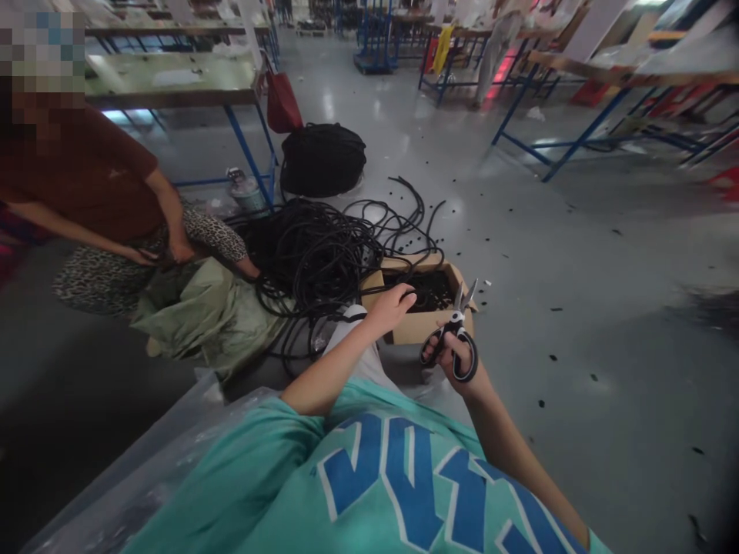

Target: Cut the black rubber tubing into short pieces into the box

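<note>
My right hand (451, 355) grips a pair of scissors (458, 322) with black-and-white handles; the blades point up and stand apart. Just left of them, my left hand (393, 309) is closed, with a bit of black cord (409, 291) showing at its fingertips. Both hands are near an open cardboard box (430, 327), my left over its near left part. Inside the box lie many small black pieces (439, 288). A large tangle of black cord (315, 246) spreads over the floor to the left, some strands reaching across the box's edge.
At left a co-worker in a brown shirt (115, 177) sits with both hands over a green sack (225, 308). Behind the tangle stand a black bundle (323, 158) and a red bag (282, 100). Blue-legged tables (173, 96) line the back. Black scraps dot the floor at right.
</note>
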`<state>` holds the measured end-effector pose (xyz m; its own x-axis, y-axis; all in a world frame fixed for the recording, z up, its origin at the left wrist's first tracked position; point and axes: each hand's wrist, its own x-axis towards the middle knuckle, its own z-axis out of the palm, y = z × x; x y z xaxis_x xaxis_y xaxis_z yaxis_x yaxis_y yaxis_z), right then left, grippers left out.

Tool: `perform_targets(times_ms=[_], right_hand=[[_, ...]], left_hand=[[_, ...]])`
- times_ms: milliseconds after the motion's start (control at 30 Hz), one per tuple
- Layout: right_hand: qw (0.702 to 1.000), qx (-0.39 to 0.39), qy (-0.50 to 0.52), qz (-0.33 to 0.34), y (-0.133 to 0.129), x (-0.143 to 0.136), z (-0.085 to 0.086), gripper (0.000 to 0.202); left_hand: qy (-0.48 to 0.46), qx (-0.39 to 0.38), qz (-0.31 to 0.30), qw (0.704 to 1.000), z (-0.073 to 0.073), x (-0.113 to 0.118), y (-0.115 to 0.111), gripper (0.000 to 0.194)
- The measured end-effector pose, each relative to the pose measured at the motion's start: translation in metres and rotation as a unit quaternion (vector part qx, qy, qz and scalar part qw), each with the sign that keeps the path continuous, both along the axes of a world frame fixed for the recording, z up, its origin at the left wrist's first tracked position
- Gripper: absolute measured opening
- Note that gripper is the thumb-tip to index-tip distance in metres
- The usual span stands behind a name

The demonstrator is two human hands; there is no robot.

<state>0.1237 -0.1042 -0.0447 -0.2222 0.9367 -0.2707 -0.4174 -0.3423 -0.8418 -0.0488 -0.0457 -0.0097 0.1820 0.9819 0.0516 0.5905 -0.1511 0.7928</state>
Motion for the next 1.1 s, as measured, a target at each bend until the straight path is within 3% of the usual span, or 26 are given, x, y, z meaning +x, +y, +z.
perform_targets(times_ms=[167,300,433,567,833,1100], right_hand=[[0.999,-0.027,0.020,0.029,0.000,0.002,0.006,0.034],[0.997,-0.001,-0.049,0.053,-0.004,-0.001,0.011,0.045],[0.989,0.041,-0.134,0.044,-0.004,-0.002,0.015,0.054],[0.987,0.059,-0.145,0.029,-0.002,0.002,0.018,0.059],[0.950,0.103,-0.284,0.081,0.003,0.014,0.029,0.068],[0.946,0.087,-0.280,0.138,0.001,0.020,0.038,0.072]], left_hand=[[-0.040,0.026,0.051,0.998,-0.002,-0.001,0.001,0.024],[-0.056,0.047,0.088,0.993,-0.003,-0.001,0.000,0.023],[-0.081,0.053,0.082,0.992,-0.003,0.000,0.001,0.024],[-0.115,0.050,0.081,0.989,0.001,0.001,0.003,0.024],[-0.171,0.056,0.056,0.982,0.006,0.004,0.003,0.021],[-0.212,0.039,0.051,0.975,0.006,0.008,0.002,0.018]])
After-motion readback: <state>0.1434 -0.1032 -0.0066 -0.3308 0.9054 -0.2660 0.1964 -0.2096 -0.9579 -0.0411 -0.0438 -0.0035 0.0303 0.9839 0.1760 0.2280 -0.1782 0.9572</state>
